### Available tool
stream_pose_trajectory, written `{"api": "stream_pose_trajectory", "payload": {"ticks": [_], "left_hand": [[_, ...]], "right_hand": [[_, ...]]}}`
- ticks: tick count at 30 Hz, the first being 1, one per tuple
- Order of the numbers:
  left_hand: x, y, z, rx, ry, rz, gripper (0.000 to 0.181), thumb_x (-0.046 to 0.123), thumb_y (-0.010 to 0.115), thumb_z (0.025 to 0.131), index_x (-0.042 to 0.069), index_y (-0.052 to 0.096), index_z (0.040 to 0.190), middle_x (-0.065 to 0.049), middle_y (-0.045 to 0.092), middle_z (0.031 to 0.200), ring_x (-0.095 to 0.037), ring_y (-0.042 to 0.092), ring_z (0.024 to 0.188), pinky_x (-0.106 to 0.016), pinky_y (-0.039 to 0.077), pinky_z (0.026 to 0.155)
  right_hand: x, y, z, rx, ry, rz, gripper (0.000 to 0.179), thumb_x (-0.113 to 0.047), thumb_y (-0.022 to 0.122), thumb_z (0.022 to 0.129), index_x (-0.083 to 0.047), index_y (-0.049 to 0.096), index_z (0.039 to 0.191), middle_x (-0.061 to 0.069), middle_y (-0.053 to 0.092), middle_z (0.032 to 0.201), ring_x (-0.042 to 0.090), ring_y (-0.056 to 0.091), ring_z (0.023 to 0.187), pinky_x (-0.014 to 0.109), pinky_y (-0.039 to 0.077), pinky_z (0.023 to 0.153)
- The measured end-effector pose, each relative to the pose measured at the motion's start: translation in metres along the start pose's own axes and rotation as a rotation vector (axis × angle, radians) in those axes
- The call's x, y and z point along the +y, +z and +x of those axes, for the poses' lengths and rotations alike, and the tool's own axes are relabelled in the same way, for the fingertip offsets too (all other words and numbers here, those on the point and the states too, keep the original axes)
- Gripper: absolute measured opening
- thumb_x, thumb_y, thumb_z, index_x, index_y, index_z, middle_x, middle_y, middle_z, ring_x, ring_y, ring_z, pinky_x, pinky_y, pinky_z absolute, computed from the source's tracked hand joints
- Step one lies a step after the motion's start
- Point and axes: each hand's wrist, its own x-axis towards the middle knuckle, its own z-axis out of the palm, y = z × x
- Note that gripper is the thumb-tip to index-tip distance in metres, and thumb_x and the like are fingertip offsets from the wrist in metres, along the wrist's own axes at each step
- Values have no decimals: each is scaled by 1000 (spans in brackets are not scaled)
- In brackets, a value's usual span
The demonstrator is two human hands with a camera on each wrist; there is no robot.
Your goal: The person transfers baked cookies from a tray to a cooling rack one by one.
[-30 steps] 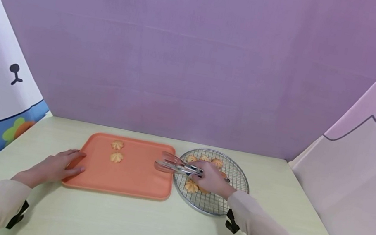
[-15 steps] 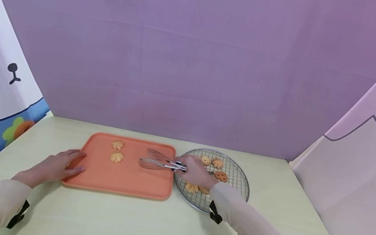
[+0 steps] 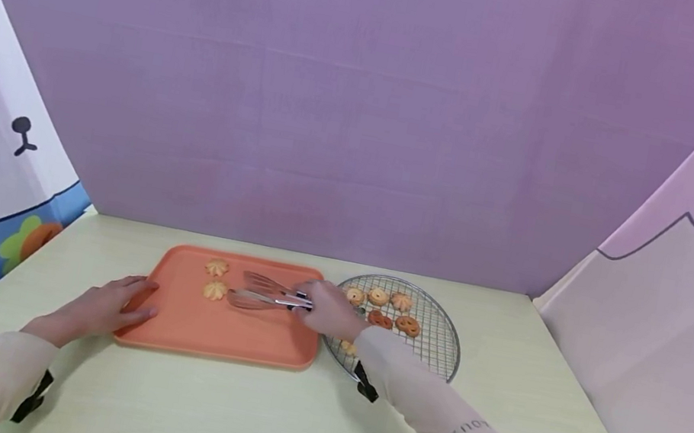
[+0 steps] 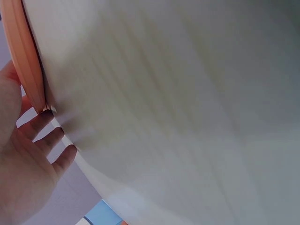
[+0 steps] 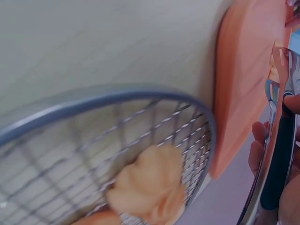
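My right hand (image 3: 331, 309) grips a pair of metal tongs (image 5: 281, 140) with dark handles. In the head view the two broad tips of the tongs (image 3: 251, 300) hang apart over the orange tray (image 3: 242, 337), just right of the nearer of two flower-shaped cookies (image 3: 214, 291). A second flower-shaped cookie (image 3: 216, 267) lies behind it. Whether the tongs hold anything, I cannot tell. My left hand (image 3: 101, 309) rests on the tray's left edge, thumb and fingers spread over the rim. Several fingertips touch the table beside the tray in the left wrist view.
A round wire rack (image 3: 435, 348) stands against the tray's right side. On it lie several cookies, among them a brown pretzel-shaped cookie (image 3: 407, 325) and a round cookie (image 3: 378, 297). A purple cloth (image 3: 365, 111) hangs behind the pale table (image 3: 256, 417).
My right hand has moved left with the tongs, from over the rack to over the tray, near the cookies there. My left hand has stayed on the tray's edge.
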Motion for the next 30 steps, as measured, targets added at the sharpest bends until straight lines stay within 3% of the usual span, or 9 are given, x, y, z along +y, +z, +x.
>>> {"api": "stream_pose_trajectory", "payload": {"ticks": [5, 11, 17, 26, 30], "left_hand": [[0, 0, 0, 1, 4, -2, 66, 46, 59, 84, -1, 46, 128, -31, 43, 129, -50, 44, 113, -65, 41, 86], [-1, 1, 0, 6, 10, 4, 65, 46, 59, 84, -1, 47, 127, -32, 44, 128, -50, 44, 112, -64, 41, 85], [-3, 1, 1, 13, 16, 14, 65, 46, 60, 83, -1, 47, 127, -31, 44, 128, -50, 45, 112, -65, 41, 85], [-2, 1, 0, 9, 4, 17, 66, 46, 59, 84, -1, 47, 128, -32, 44, 128, -51, 45, 112, -64, 41, 85], [0, 1, 0, 10, 9, 14, 64, 44, 60, 84, -2, 47, 127, -32, 44, 128, -51, 44, 112, -65, 41, 85]], "right_hand": [[-5, 7, 13, 9, -30, -14, 32, -12, 60, 85, -8, 62, 116, 5, 65, 112, 2, 38, 46, 14, 34, 45], [-13, 15, 22, 8, -9, -17, 31, -15, 61, 85, -9, 62, 116, 4, 64, 115, 4, 39, 47, 16, 35, 49], [-18, 20, 29, 31, -8, -41, 31, -16, 62, 85, -10, 63, 115, 3, 64, 117, 5, 41, 49, 18, 38, 60], [-25, 26, 36, 23, 7, -71, 31, -18, 61, 86, -11, 62, 117, 2, 66, 102, 7, 47, 57, 18, 35, 50], [-26, 28, 38, 26, 3, -78, 33, -16, 60, 86, -11, 61, 118, 2, 65, 104, 7, 49, 64, 18, 37, 52]]}}
